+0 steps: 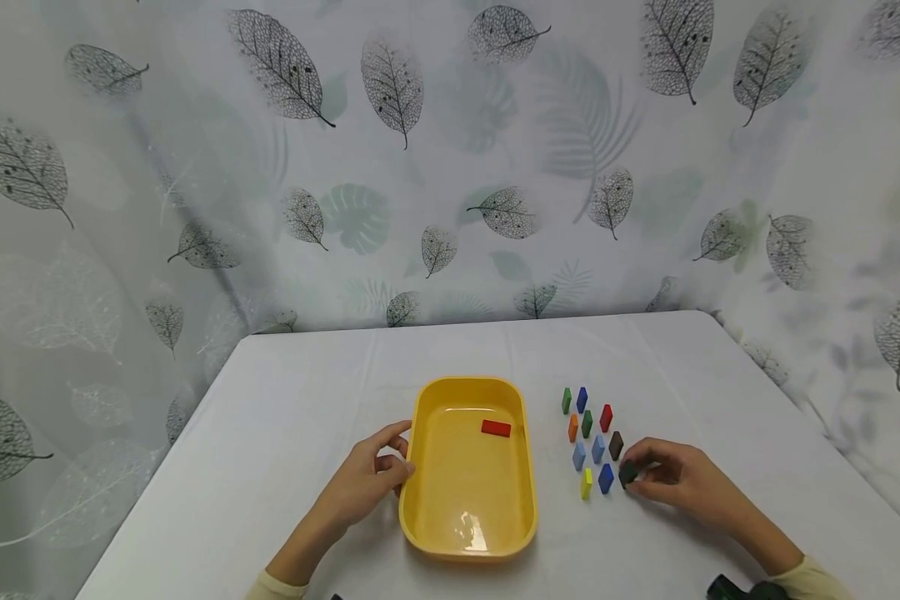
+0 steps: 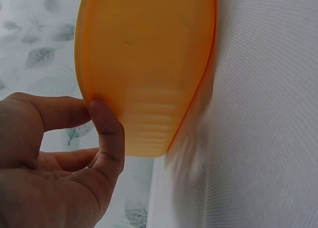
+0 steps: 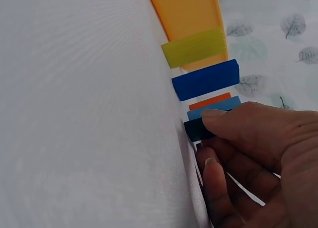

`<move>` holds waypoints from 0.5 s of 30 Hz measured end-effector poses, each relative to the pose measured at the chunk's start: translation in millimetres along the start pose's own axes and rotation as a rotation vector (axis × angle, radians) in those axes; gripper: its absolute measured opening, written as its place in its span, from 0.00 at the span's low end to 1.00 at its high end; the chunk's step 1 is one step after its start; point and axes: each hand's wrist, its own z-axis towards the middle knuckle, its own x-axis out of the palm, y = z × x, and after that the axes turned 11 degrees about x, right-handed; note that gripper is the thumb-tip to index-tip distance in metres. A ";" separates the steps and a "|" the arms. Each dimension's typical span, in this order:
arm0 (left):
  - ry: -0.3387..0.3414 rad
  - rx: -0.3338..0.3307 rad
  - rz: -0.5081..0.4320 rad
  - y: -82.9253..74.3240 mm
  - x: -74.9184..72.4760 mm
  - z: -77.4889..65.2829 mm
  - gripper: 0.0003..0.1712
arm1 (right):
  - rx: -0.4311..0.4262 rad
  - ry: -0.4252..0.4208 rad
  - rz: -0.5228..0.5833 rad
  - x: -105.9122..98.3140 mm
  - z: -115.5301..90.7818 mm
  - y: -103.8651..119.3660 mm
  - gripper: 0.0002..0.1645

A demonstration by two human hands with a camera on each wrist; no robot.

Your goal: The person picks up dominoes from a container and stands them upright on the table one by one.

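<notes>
My left hand (image 1: 356, 492) pinches the left rim of a yellow tray (image 1: 468, 500), thumb and fingers on either side of the edge in the left wrist view. A red block (image 1: 496, 428) lies flat inside, toward the far right. To the right of the tray, my right hand (image 1: 682, 477) pinches a dark green block (image 1: 627, 474), which stands upright and appears to touch the table. In the right wrist view the thumb (image 3: 216, 116) covers part of this block (image 3: 196, 132). Nearest to it stand a blue block (image 1: 606, 478) and a dark brown block (image 1: 616, 445).
Several more blocks stand upright in loose rows, among them a yellow one (image 1: 587, 484), an orange one (image 1: 573, 428), a red one (image 1: 606, 417) and a green one (image 1: 567, 400). A white cloth (image 1: 307, 375) covers the table. Leaf-patterned curtains surround its far side and both flanks.
</notes>
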 end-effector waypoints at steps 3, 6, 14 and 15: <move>-0.003 -0.003 0.003 0.0 -0.3 0.4 0.35 | 0.004 0.024 0.007 -2.2 0.1 1.7 0.19; -0.001 -0.001 0.003 0.5 -0.5 0.5 0.35 | 0.015 0.048 0.003 -7.3 -0.8 5.0 0.20; 0.012 0.016 -0.011 3.1 -1.3 0.7 0.35 | -0.005 -0.066 -0.013 -15.9 -2.1 36.9 0.20; 0.015 0.018 -0.014 3.5 -1.4 0.5 0.35 | -0.013 -0.079 -0.011 -15.3 -1.2 43.3 0.19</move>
